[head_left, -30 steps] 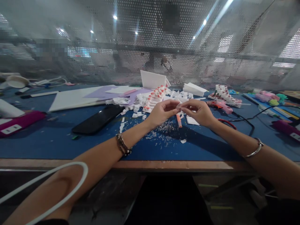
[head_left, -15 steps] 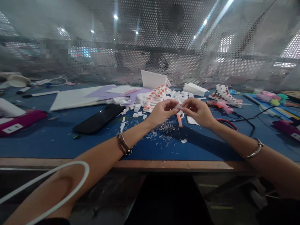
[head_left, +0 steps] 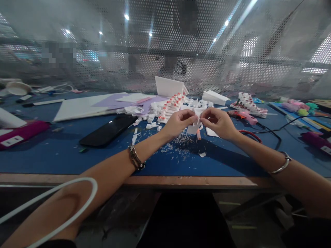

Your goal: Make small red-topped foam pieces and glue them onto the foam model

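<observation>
Between my two hands is a small piece of white paper point(head_left: 192, 129), folded or creased, its lower part hanging below my fingers. My left hand point(head_left: 181, 121) pinches it from the left between thumb and fingers. From the right, my right hand point(head_left: 216, 121) pinches its other side. Just beneath the paper lies an orange stick point(head_left: 198, 135), partly covered. Fine white shreds point(head_left: 181, 146) are scattered on the blue table below. Behind my left hand stands a stepped white model with red dots point(head_left: 172, 106).
A black phone point(head_left: 108, 131) lies left of my hands. White boards point(head_left: 77, 107) and purple sheets point(head_left: 113, 100) lie behind it. To the right are a pink glue gun point(head_left: 248, 117), a white speckled model point(head_left: 248, 103) and a black cable point(head_left: 276, 137). A perforated metal screen point(head_left: 165, 51) stands behind the table.
The white paper now shows more between my hands, with a flap hanging down over part of the orange stick. Both hands stay in nearly the same place.
</observation>
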`<action>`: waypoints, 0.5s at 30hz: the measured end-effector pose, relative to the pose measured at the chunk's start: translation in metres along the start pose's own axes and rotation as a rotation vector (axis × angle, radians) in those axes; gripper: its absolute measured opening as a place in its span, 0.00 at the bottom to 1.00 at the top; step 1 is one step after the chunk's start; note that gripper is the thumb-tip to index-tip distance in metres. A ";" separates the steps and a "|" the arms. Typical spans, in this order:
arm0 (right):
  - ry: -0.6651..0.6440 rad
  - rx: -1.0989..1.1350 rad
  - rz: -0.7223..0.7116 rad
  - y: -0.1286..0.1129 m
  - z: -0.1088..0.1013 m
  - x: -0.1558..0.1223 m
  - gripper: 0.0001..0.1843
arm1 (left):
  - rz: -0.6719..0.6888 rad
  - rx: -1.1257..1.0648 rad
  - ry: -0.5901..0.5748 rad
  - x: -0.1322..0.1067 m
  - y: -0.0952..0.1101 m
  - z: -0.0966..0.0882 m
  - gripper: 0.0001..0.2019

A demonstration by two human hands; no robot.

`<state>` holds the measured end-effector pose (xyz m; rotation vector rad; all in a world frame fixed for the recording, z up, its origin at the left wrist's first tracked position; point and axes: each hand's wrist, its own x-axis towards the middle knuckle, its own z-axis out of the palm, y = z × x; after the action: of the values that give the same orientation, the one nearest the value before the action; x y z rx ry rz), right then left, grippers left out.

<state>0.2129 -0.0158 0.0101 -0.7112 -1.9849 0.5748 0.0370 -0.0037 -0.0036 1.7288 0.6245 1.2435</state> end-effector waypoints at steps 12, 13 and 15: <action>0.042 -0.082 -0.088 0.004 -0.001 0.000 0.07 | -0.034 0.095 -0.032 0.000 0.002 0.000 0.13; 0.034 -0.097 -0.122 0.004 -0.001 0.000 0.07 | -0.050 0.055 -0.026 0.001 0.001 -0.001 0.13; 0.003 -0.161 -0.217 0.004 -0.002 -0.001 0.07 | -0.097 -0.061 -0.005 0.001 0.000 -0.002 0.12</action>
<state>0.2155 -0.0135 0.0081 -0.5821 -2.0884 0.2870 0.0361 -0.0019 -0.0029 1.6321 0.6533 1.1783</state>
